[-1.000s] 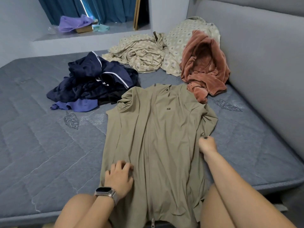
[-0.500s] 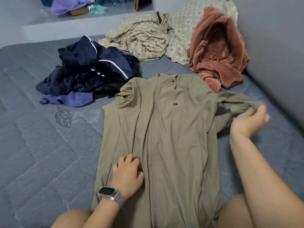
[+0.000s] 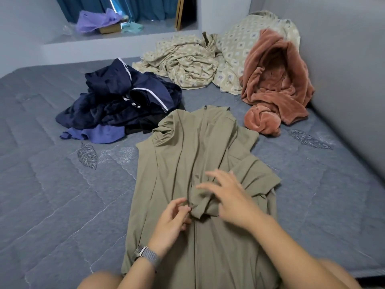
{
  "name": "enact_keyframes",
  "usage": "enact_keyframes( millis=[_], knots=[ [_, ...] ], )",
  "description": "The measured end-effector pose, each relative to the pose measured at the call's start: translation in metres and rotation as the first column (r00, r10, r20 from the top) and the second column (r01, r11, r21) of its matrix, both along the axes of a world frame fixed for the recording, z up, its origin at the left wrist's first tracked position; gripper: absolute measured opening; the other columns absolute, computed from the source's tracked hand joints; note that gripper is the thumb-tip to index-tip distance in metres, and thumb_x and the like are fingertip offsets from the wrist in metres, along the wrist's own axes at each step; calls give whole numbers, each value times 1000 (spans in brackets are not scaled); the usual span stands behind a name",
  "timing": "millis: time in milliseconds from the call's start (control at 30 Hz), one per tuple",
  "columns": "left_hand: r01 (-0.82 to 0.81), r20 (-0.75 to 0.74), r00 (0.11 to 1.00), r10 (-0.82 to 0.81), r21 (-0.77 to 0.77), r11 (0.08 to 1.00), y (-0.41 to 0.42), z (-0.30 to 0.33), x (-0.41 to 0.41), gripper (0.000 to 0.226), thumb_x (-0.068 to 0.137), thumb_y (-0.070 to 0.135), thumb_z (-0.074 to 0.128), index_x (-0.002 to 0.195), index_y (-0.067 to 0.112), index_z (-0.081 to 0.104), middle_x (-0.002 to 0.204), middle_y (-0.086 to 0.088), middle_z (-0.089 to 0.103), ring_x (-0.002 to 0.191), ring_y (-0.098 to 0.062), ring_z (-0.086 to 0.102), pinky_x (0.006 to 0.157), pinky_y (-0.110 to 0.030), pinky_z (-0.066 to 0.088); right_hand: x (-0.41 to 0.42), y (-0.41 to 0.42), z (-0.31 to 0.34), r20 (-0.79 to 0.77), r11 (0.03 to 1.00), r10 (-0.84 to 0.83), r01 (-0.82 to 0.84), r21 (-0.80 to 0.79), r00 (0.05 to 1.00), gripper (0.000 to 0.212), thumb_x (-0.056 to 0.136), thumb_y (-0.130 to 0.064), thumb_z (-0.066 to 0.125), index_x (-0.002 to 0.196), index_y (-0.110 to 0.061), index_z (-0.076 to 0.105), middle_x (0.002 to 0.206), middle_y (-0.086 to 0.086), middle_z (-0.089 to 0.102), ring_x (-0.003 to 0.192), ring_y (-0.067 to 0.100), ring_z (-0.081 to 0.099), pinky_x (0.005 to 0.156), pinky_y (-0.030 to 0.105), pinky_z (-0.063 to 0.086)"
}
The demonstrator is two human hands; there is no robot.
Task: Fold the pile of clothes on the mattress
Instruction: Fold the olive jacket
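the olive-green zip-front jacket [image 3: 183, 163] is spread flat on the quilted grey mattress [image 3: 52, 195]. its folded-in sleeve cuff [image 3: 200, 205] is pinched by the left hand [image 3: 173, 222]; the right hand [image 3: 229, 197] is held above with fingers spread. if released carelessly, the slippery sleeve could be undone.

One head-worn view; looks forward and down across the mattress [image 3: 52, 195], near the hands.
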State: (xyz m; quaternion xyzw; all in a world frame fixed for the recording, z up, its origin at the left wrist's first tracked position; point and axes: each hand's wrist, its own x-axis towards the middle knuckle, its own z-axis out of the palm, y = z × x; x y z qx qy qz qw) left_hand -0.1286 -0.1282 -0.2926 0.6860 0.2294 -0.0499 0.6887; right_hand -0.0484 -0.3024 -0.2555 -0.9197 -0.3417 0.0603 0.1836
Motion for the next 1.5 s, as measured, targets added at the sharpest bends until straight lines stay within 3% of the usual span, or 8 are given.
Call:
enact_keyframes(
  millis=[233,500,700,833,1067,1233,1333,1500],
  knots=[
    [81,-36,996,-78,122,989,-2,-5,-3,16,97,10,48,100,23,58,91,1,63,63,-8,57,57,-20,43,51,-73,-35,-353,422,-880,866,-268,319,83,83,-70,49,144,-15,35,146,18,36,136,38,26,109,59,25],
    [47,-50,998,-45,43,998,-1,0,1,14,98,10,46,100,13,60,83,-1,66,57,-9,59,51,-19,43,47,-37,3,-79,323,-800,539,778,594,6,87,-14,50,88,-11,54,98,16,60,97,38,54,89,47,38],
    [-91,-165,986,-15,-617,782,6,25,6,56,92,54,37,96,9,70,88,-15,71,64,-25,68,53,-31,57,-22,27,18,373,867,-222,7,498,901,33,74,-3,45,91,-31,52,116,-16,66,130,17,45,107,71,13],
    [-180,-173,982,75,-730,659,20,43,0,74,87,64,40,94,0,76,103,-23,70,89,-33,71,76,-43,59,-58,50,5,-87,861,466,-428,274,881,32,72,-13,41,84,-26,69,113,-12,70,131,-1,41,117,54,-4],
    [-264,-183,962,200,-458,849,48,33,-21,37,71,3,57,107,-4,64,98,-21,65,72,-25,66,72,-33,53,-48,34,6,-254,762,-49,200,616,966,30,76,-11,52,89,-34,67,90,-15,71,81,2,66,80,25,53],
    [-112,282,890,358,-625,772,64,52,-58,57,87,7,17,134,-9,46,147,-25,34,133,-34,42,115,-47,22,-18,9,-25,-655,582,-558,803,129,510,40,89,-39,64,116,-14,50,104,6,61,83,19,63,78,39,56],
    [-302,188,849,494,-595,745,62,59,-75,40,90,10,47,60,-3,70,69,-2,72,59,-4,68,65,-8,49,-31,21,-25,-976,576,-201,816,-47,85,47,93,-50,53,108,-5,50,89,17,69,67,26,69,58,39,59],
    [-465,-196,881,430,-526,712,62,69,-79,32,59,28,74,38,7,61,38,-10,52,27,-22,48,35,-26,41,-21,44,-42,-971,270,237,958,102,37,38,93,-27,58,123,-4,59,110,15,71,91,27,69,64,34,59]
  ],
)
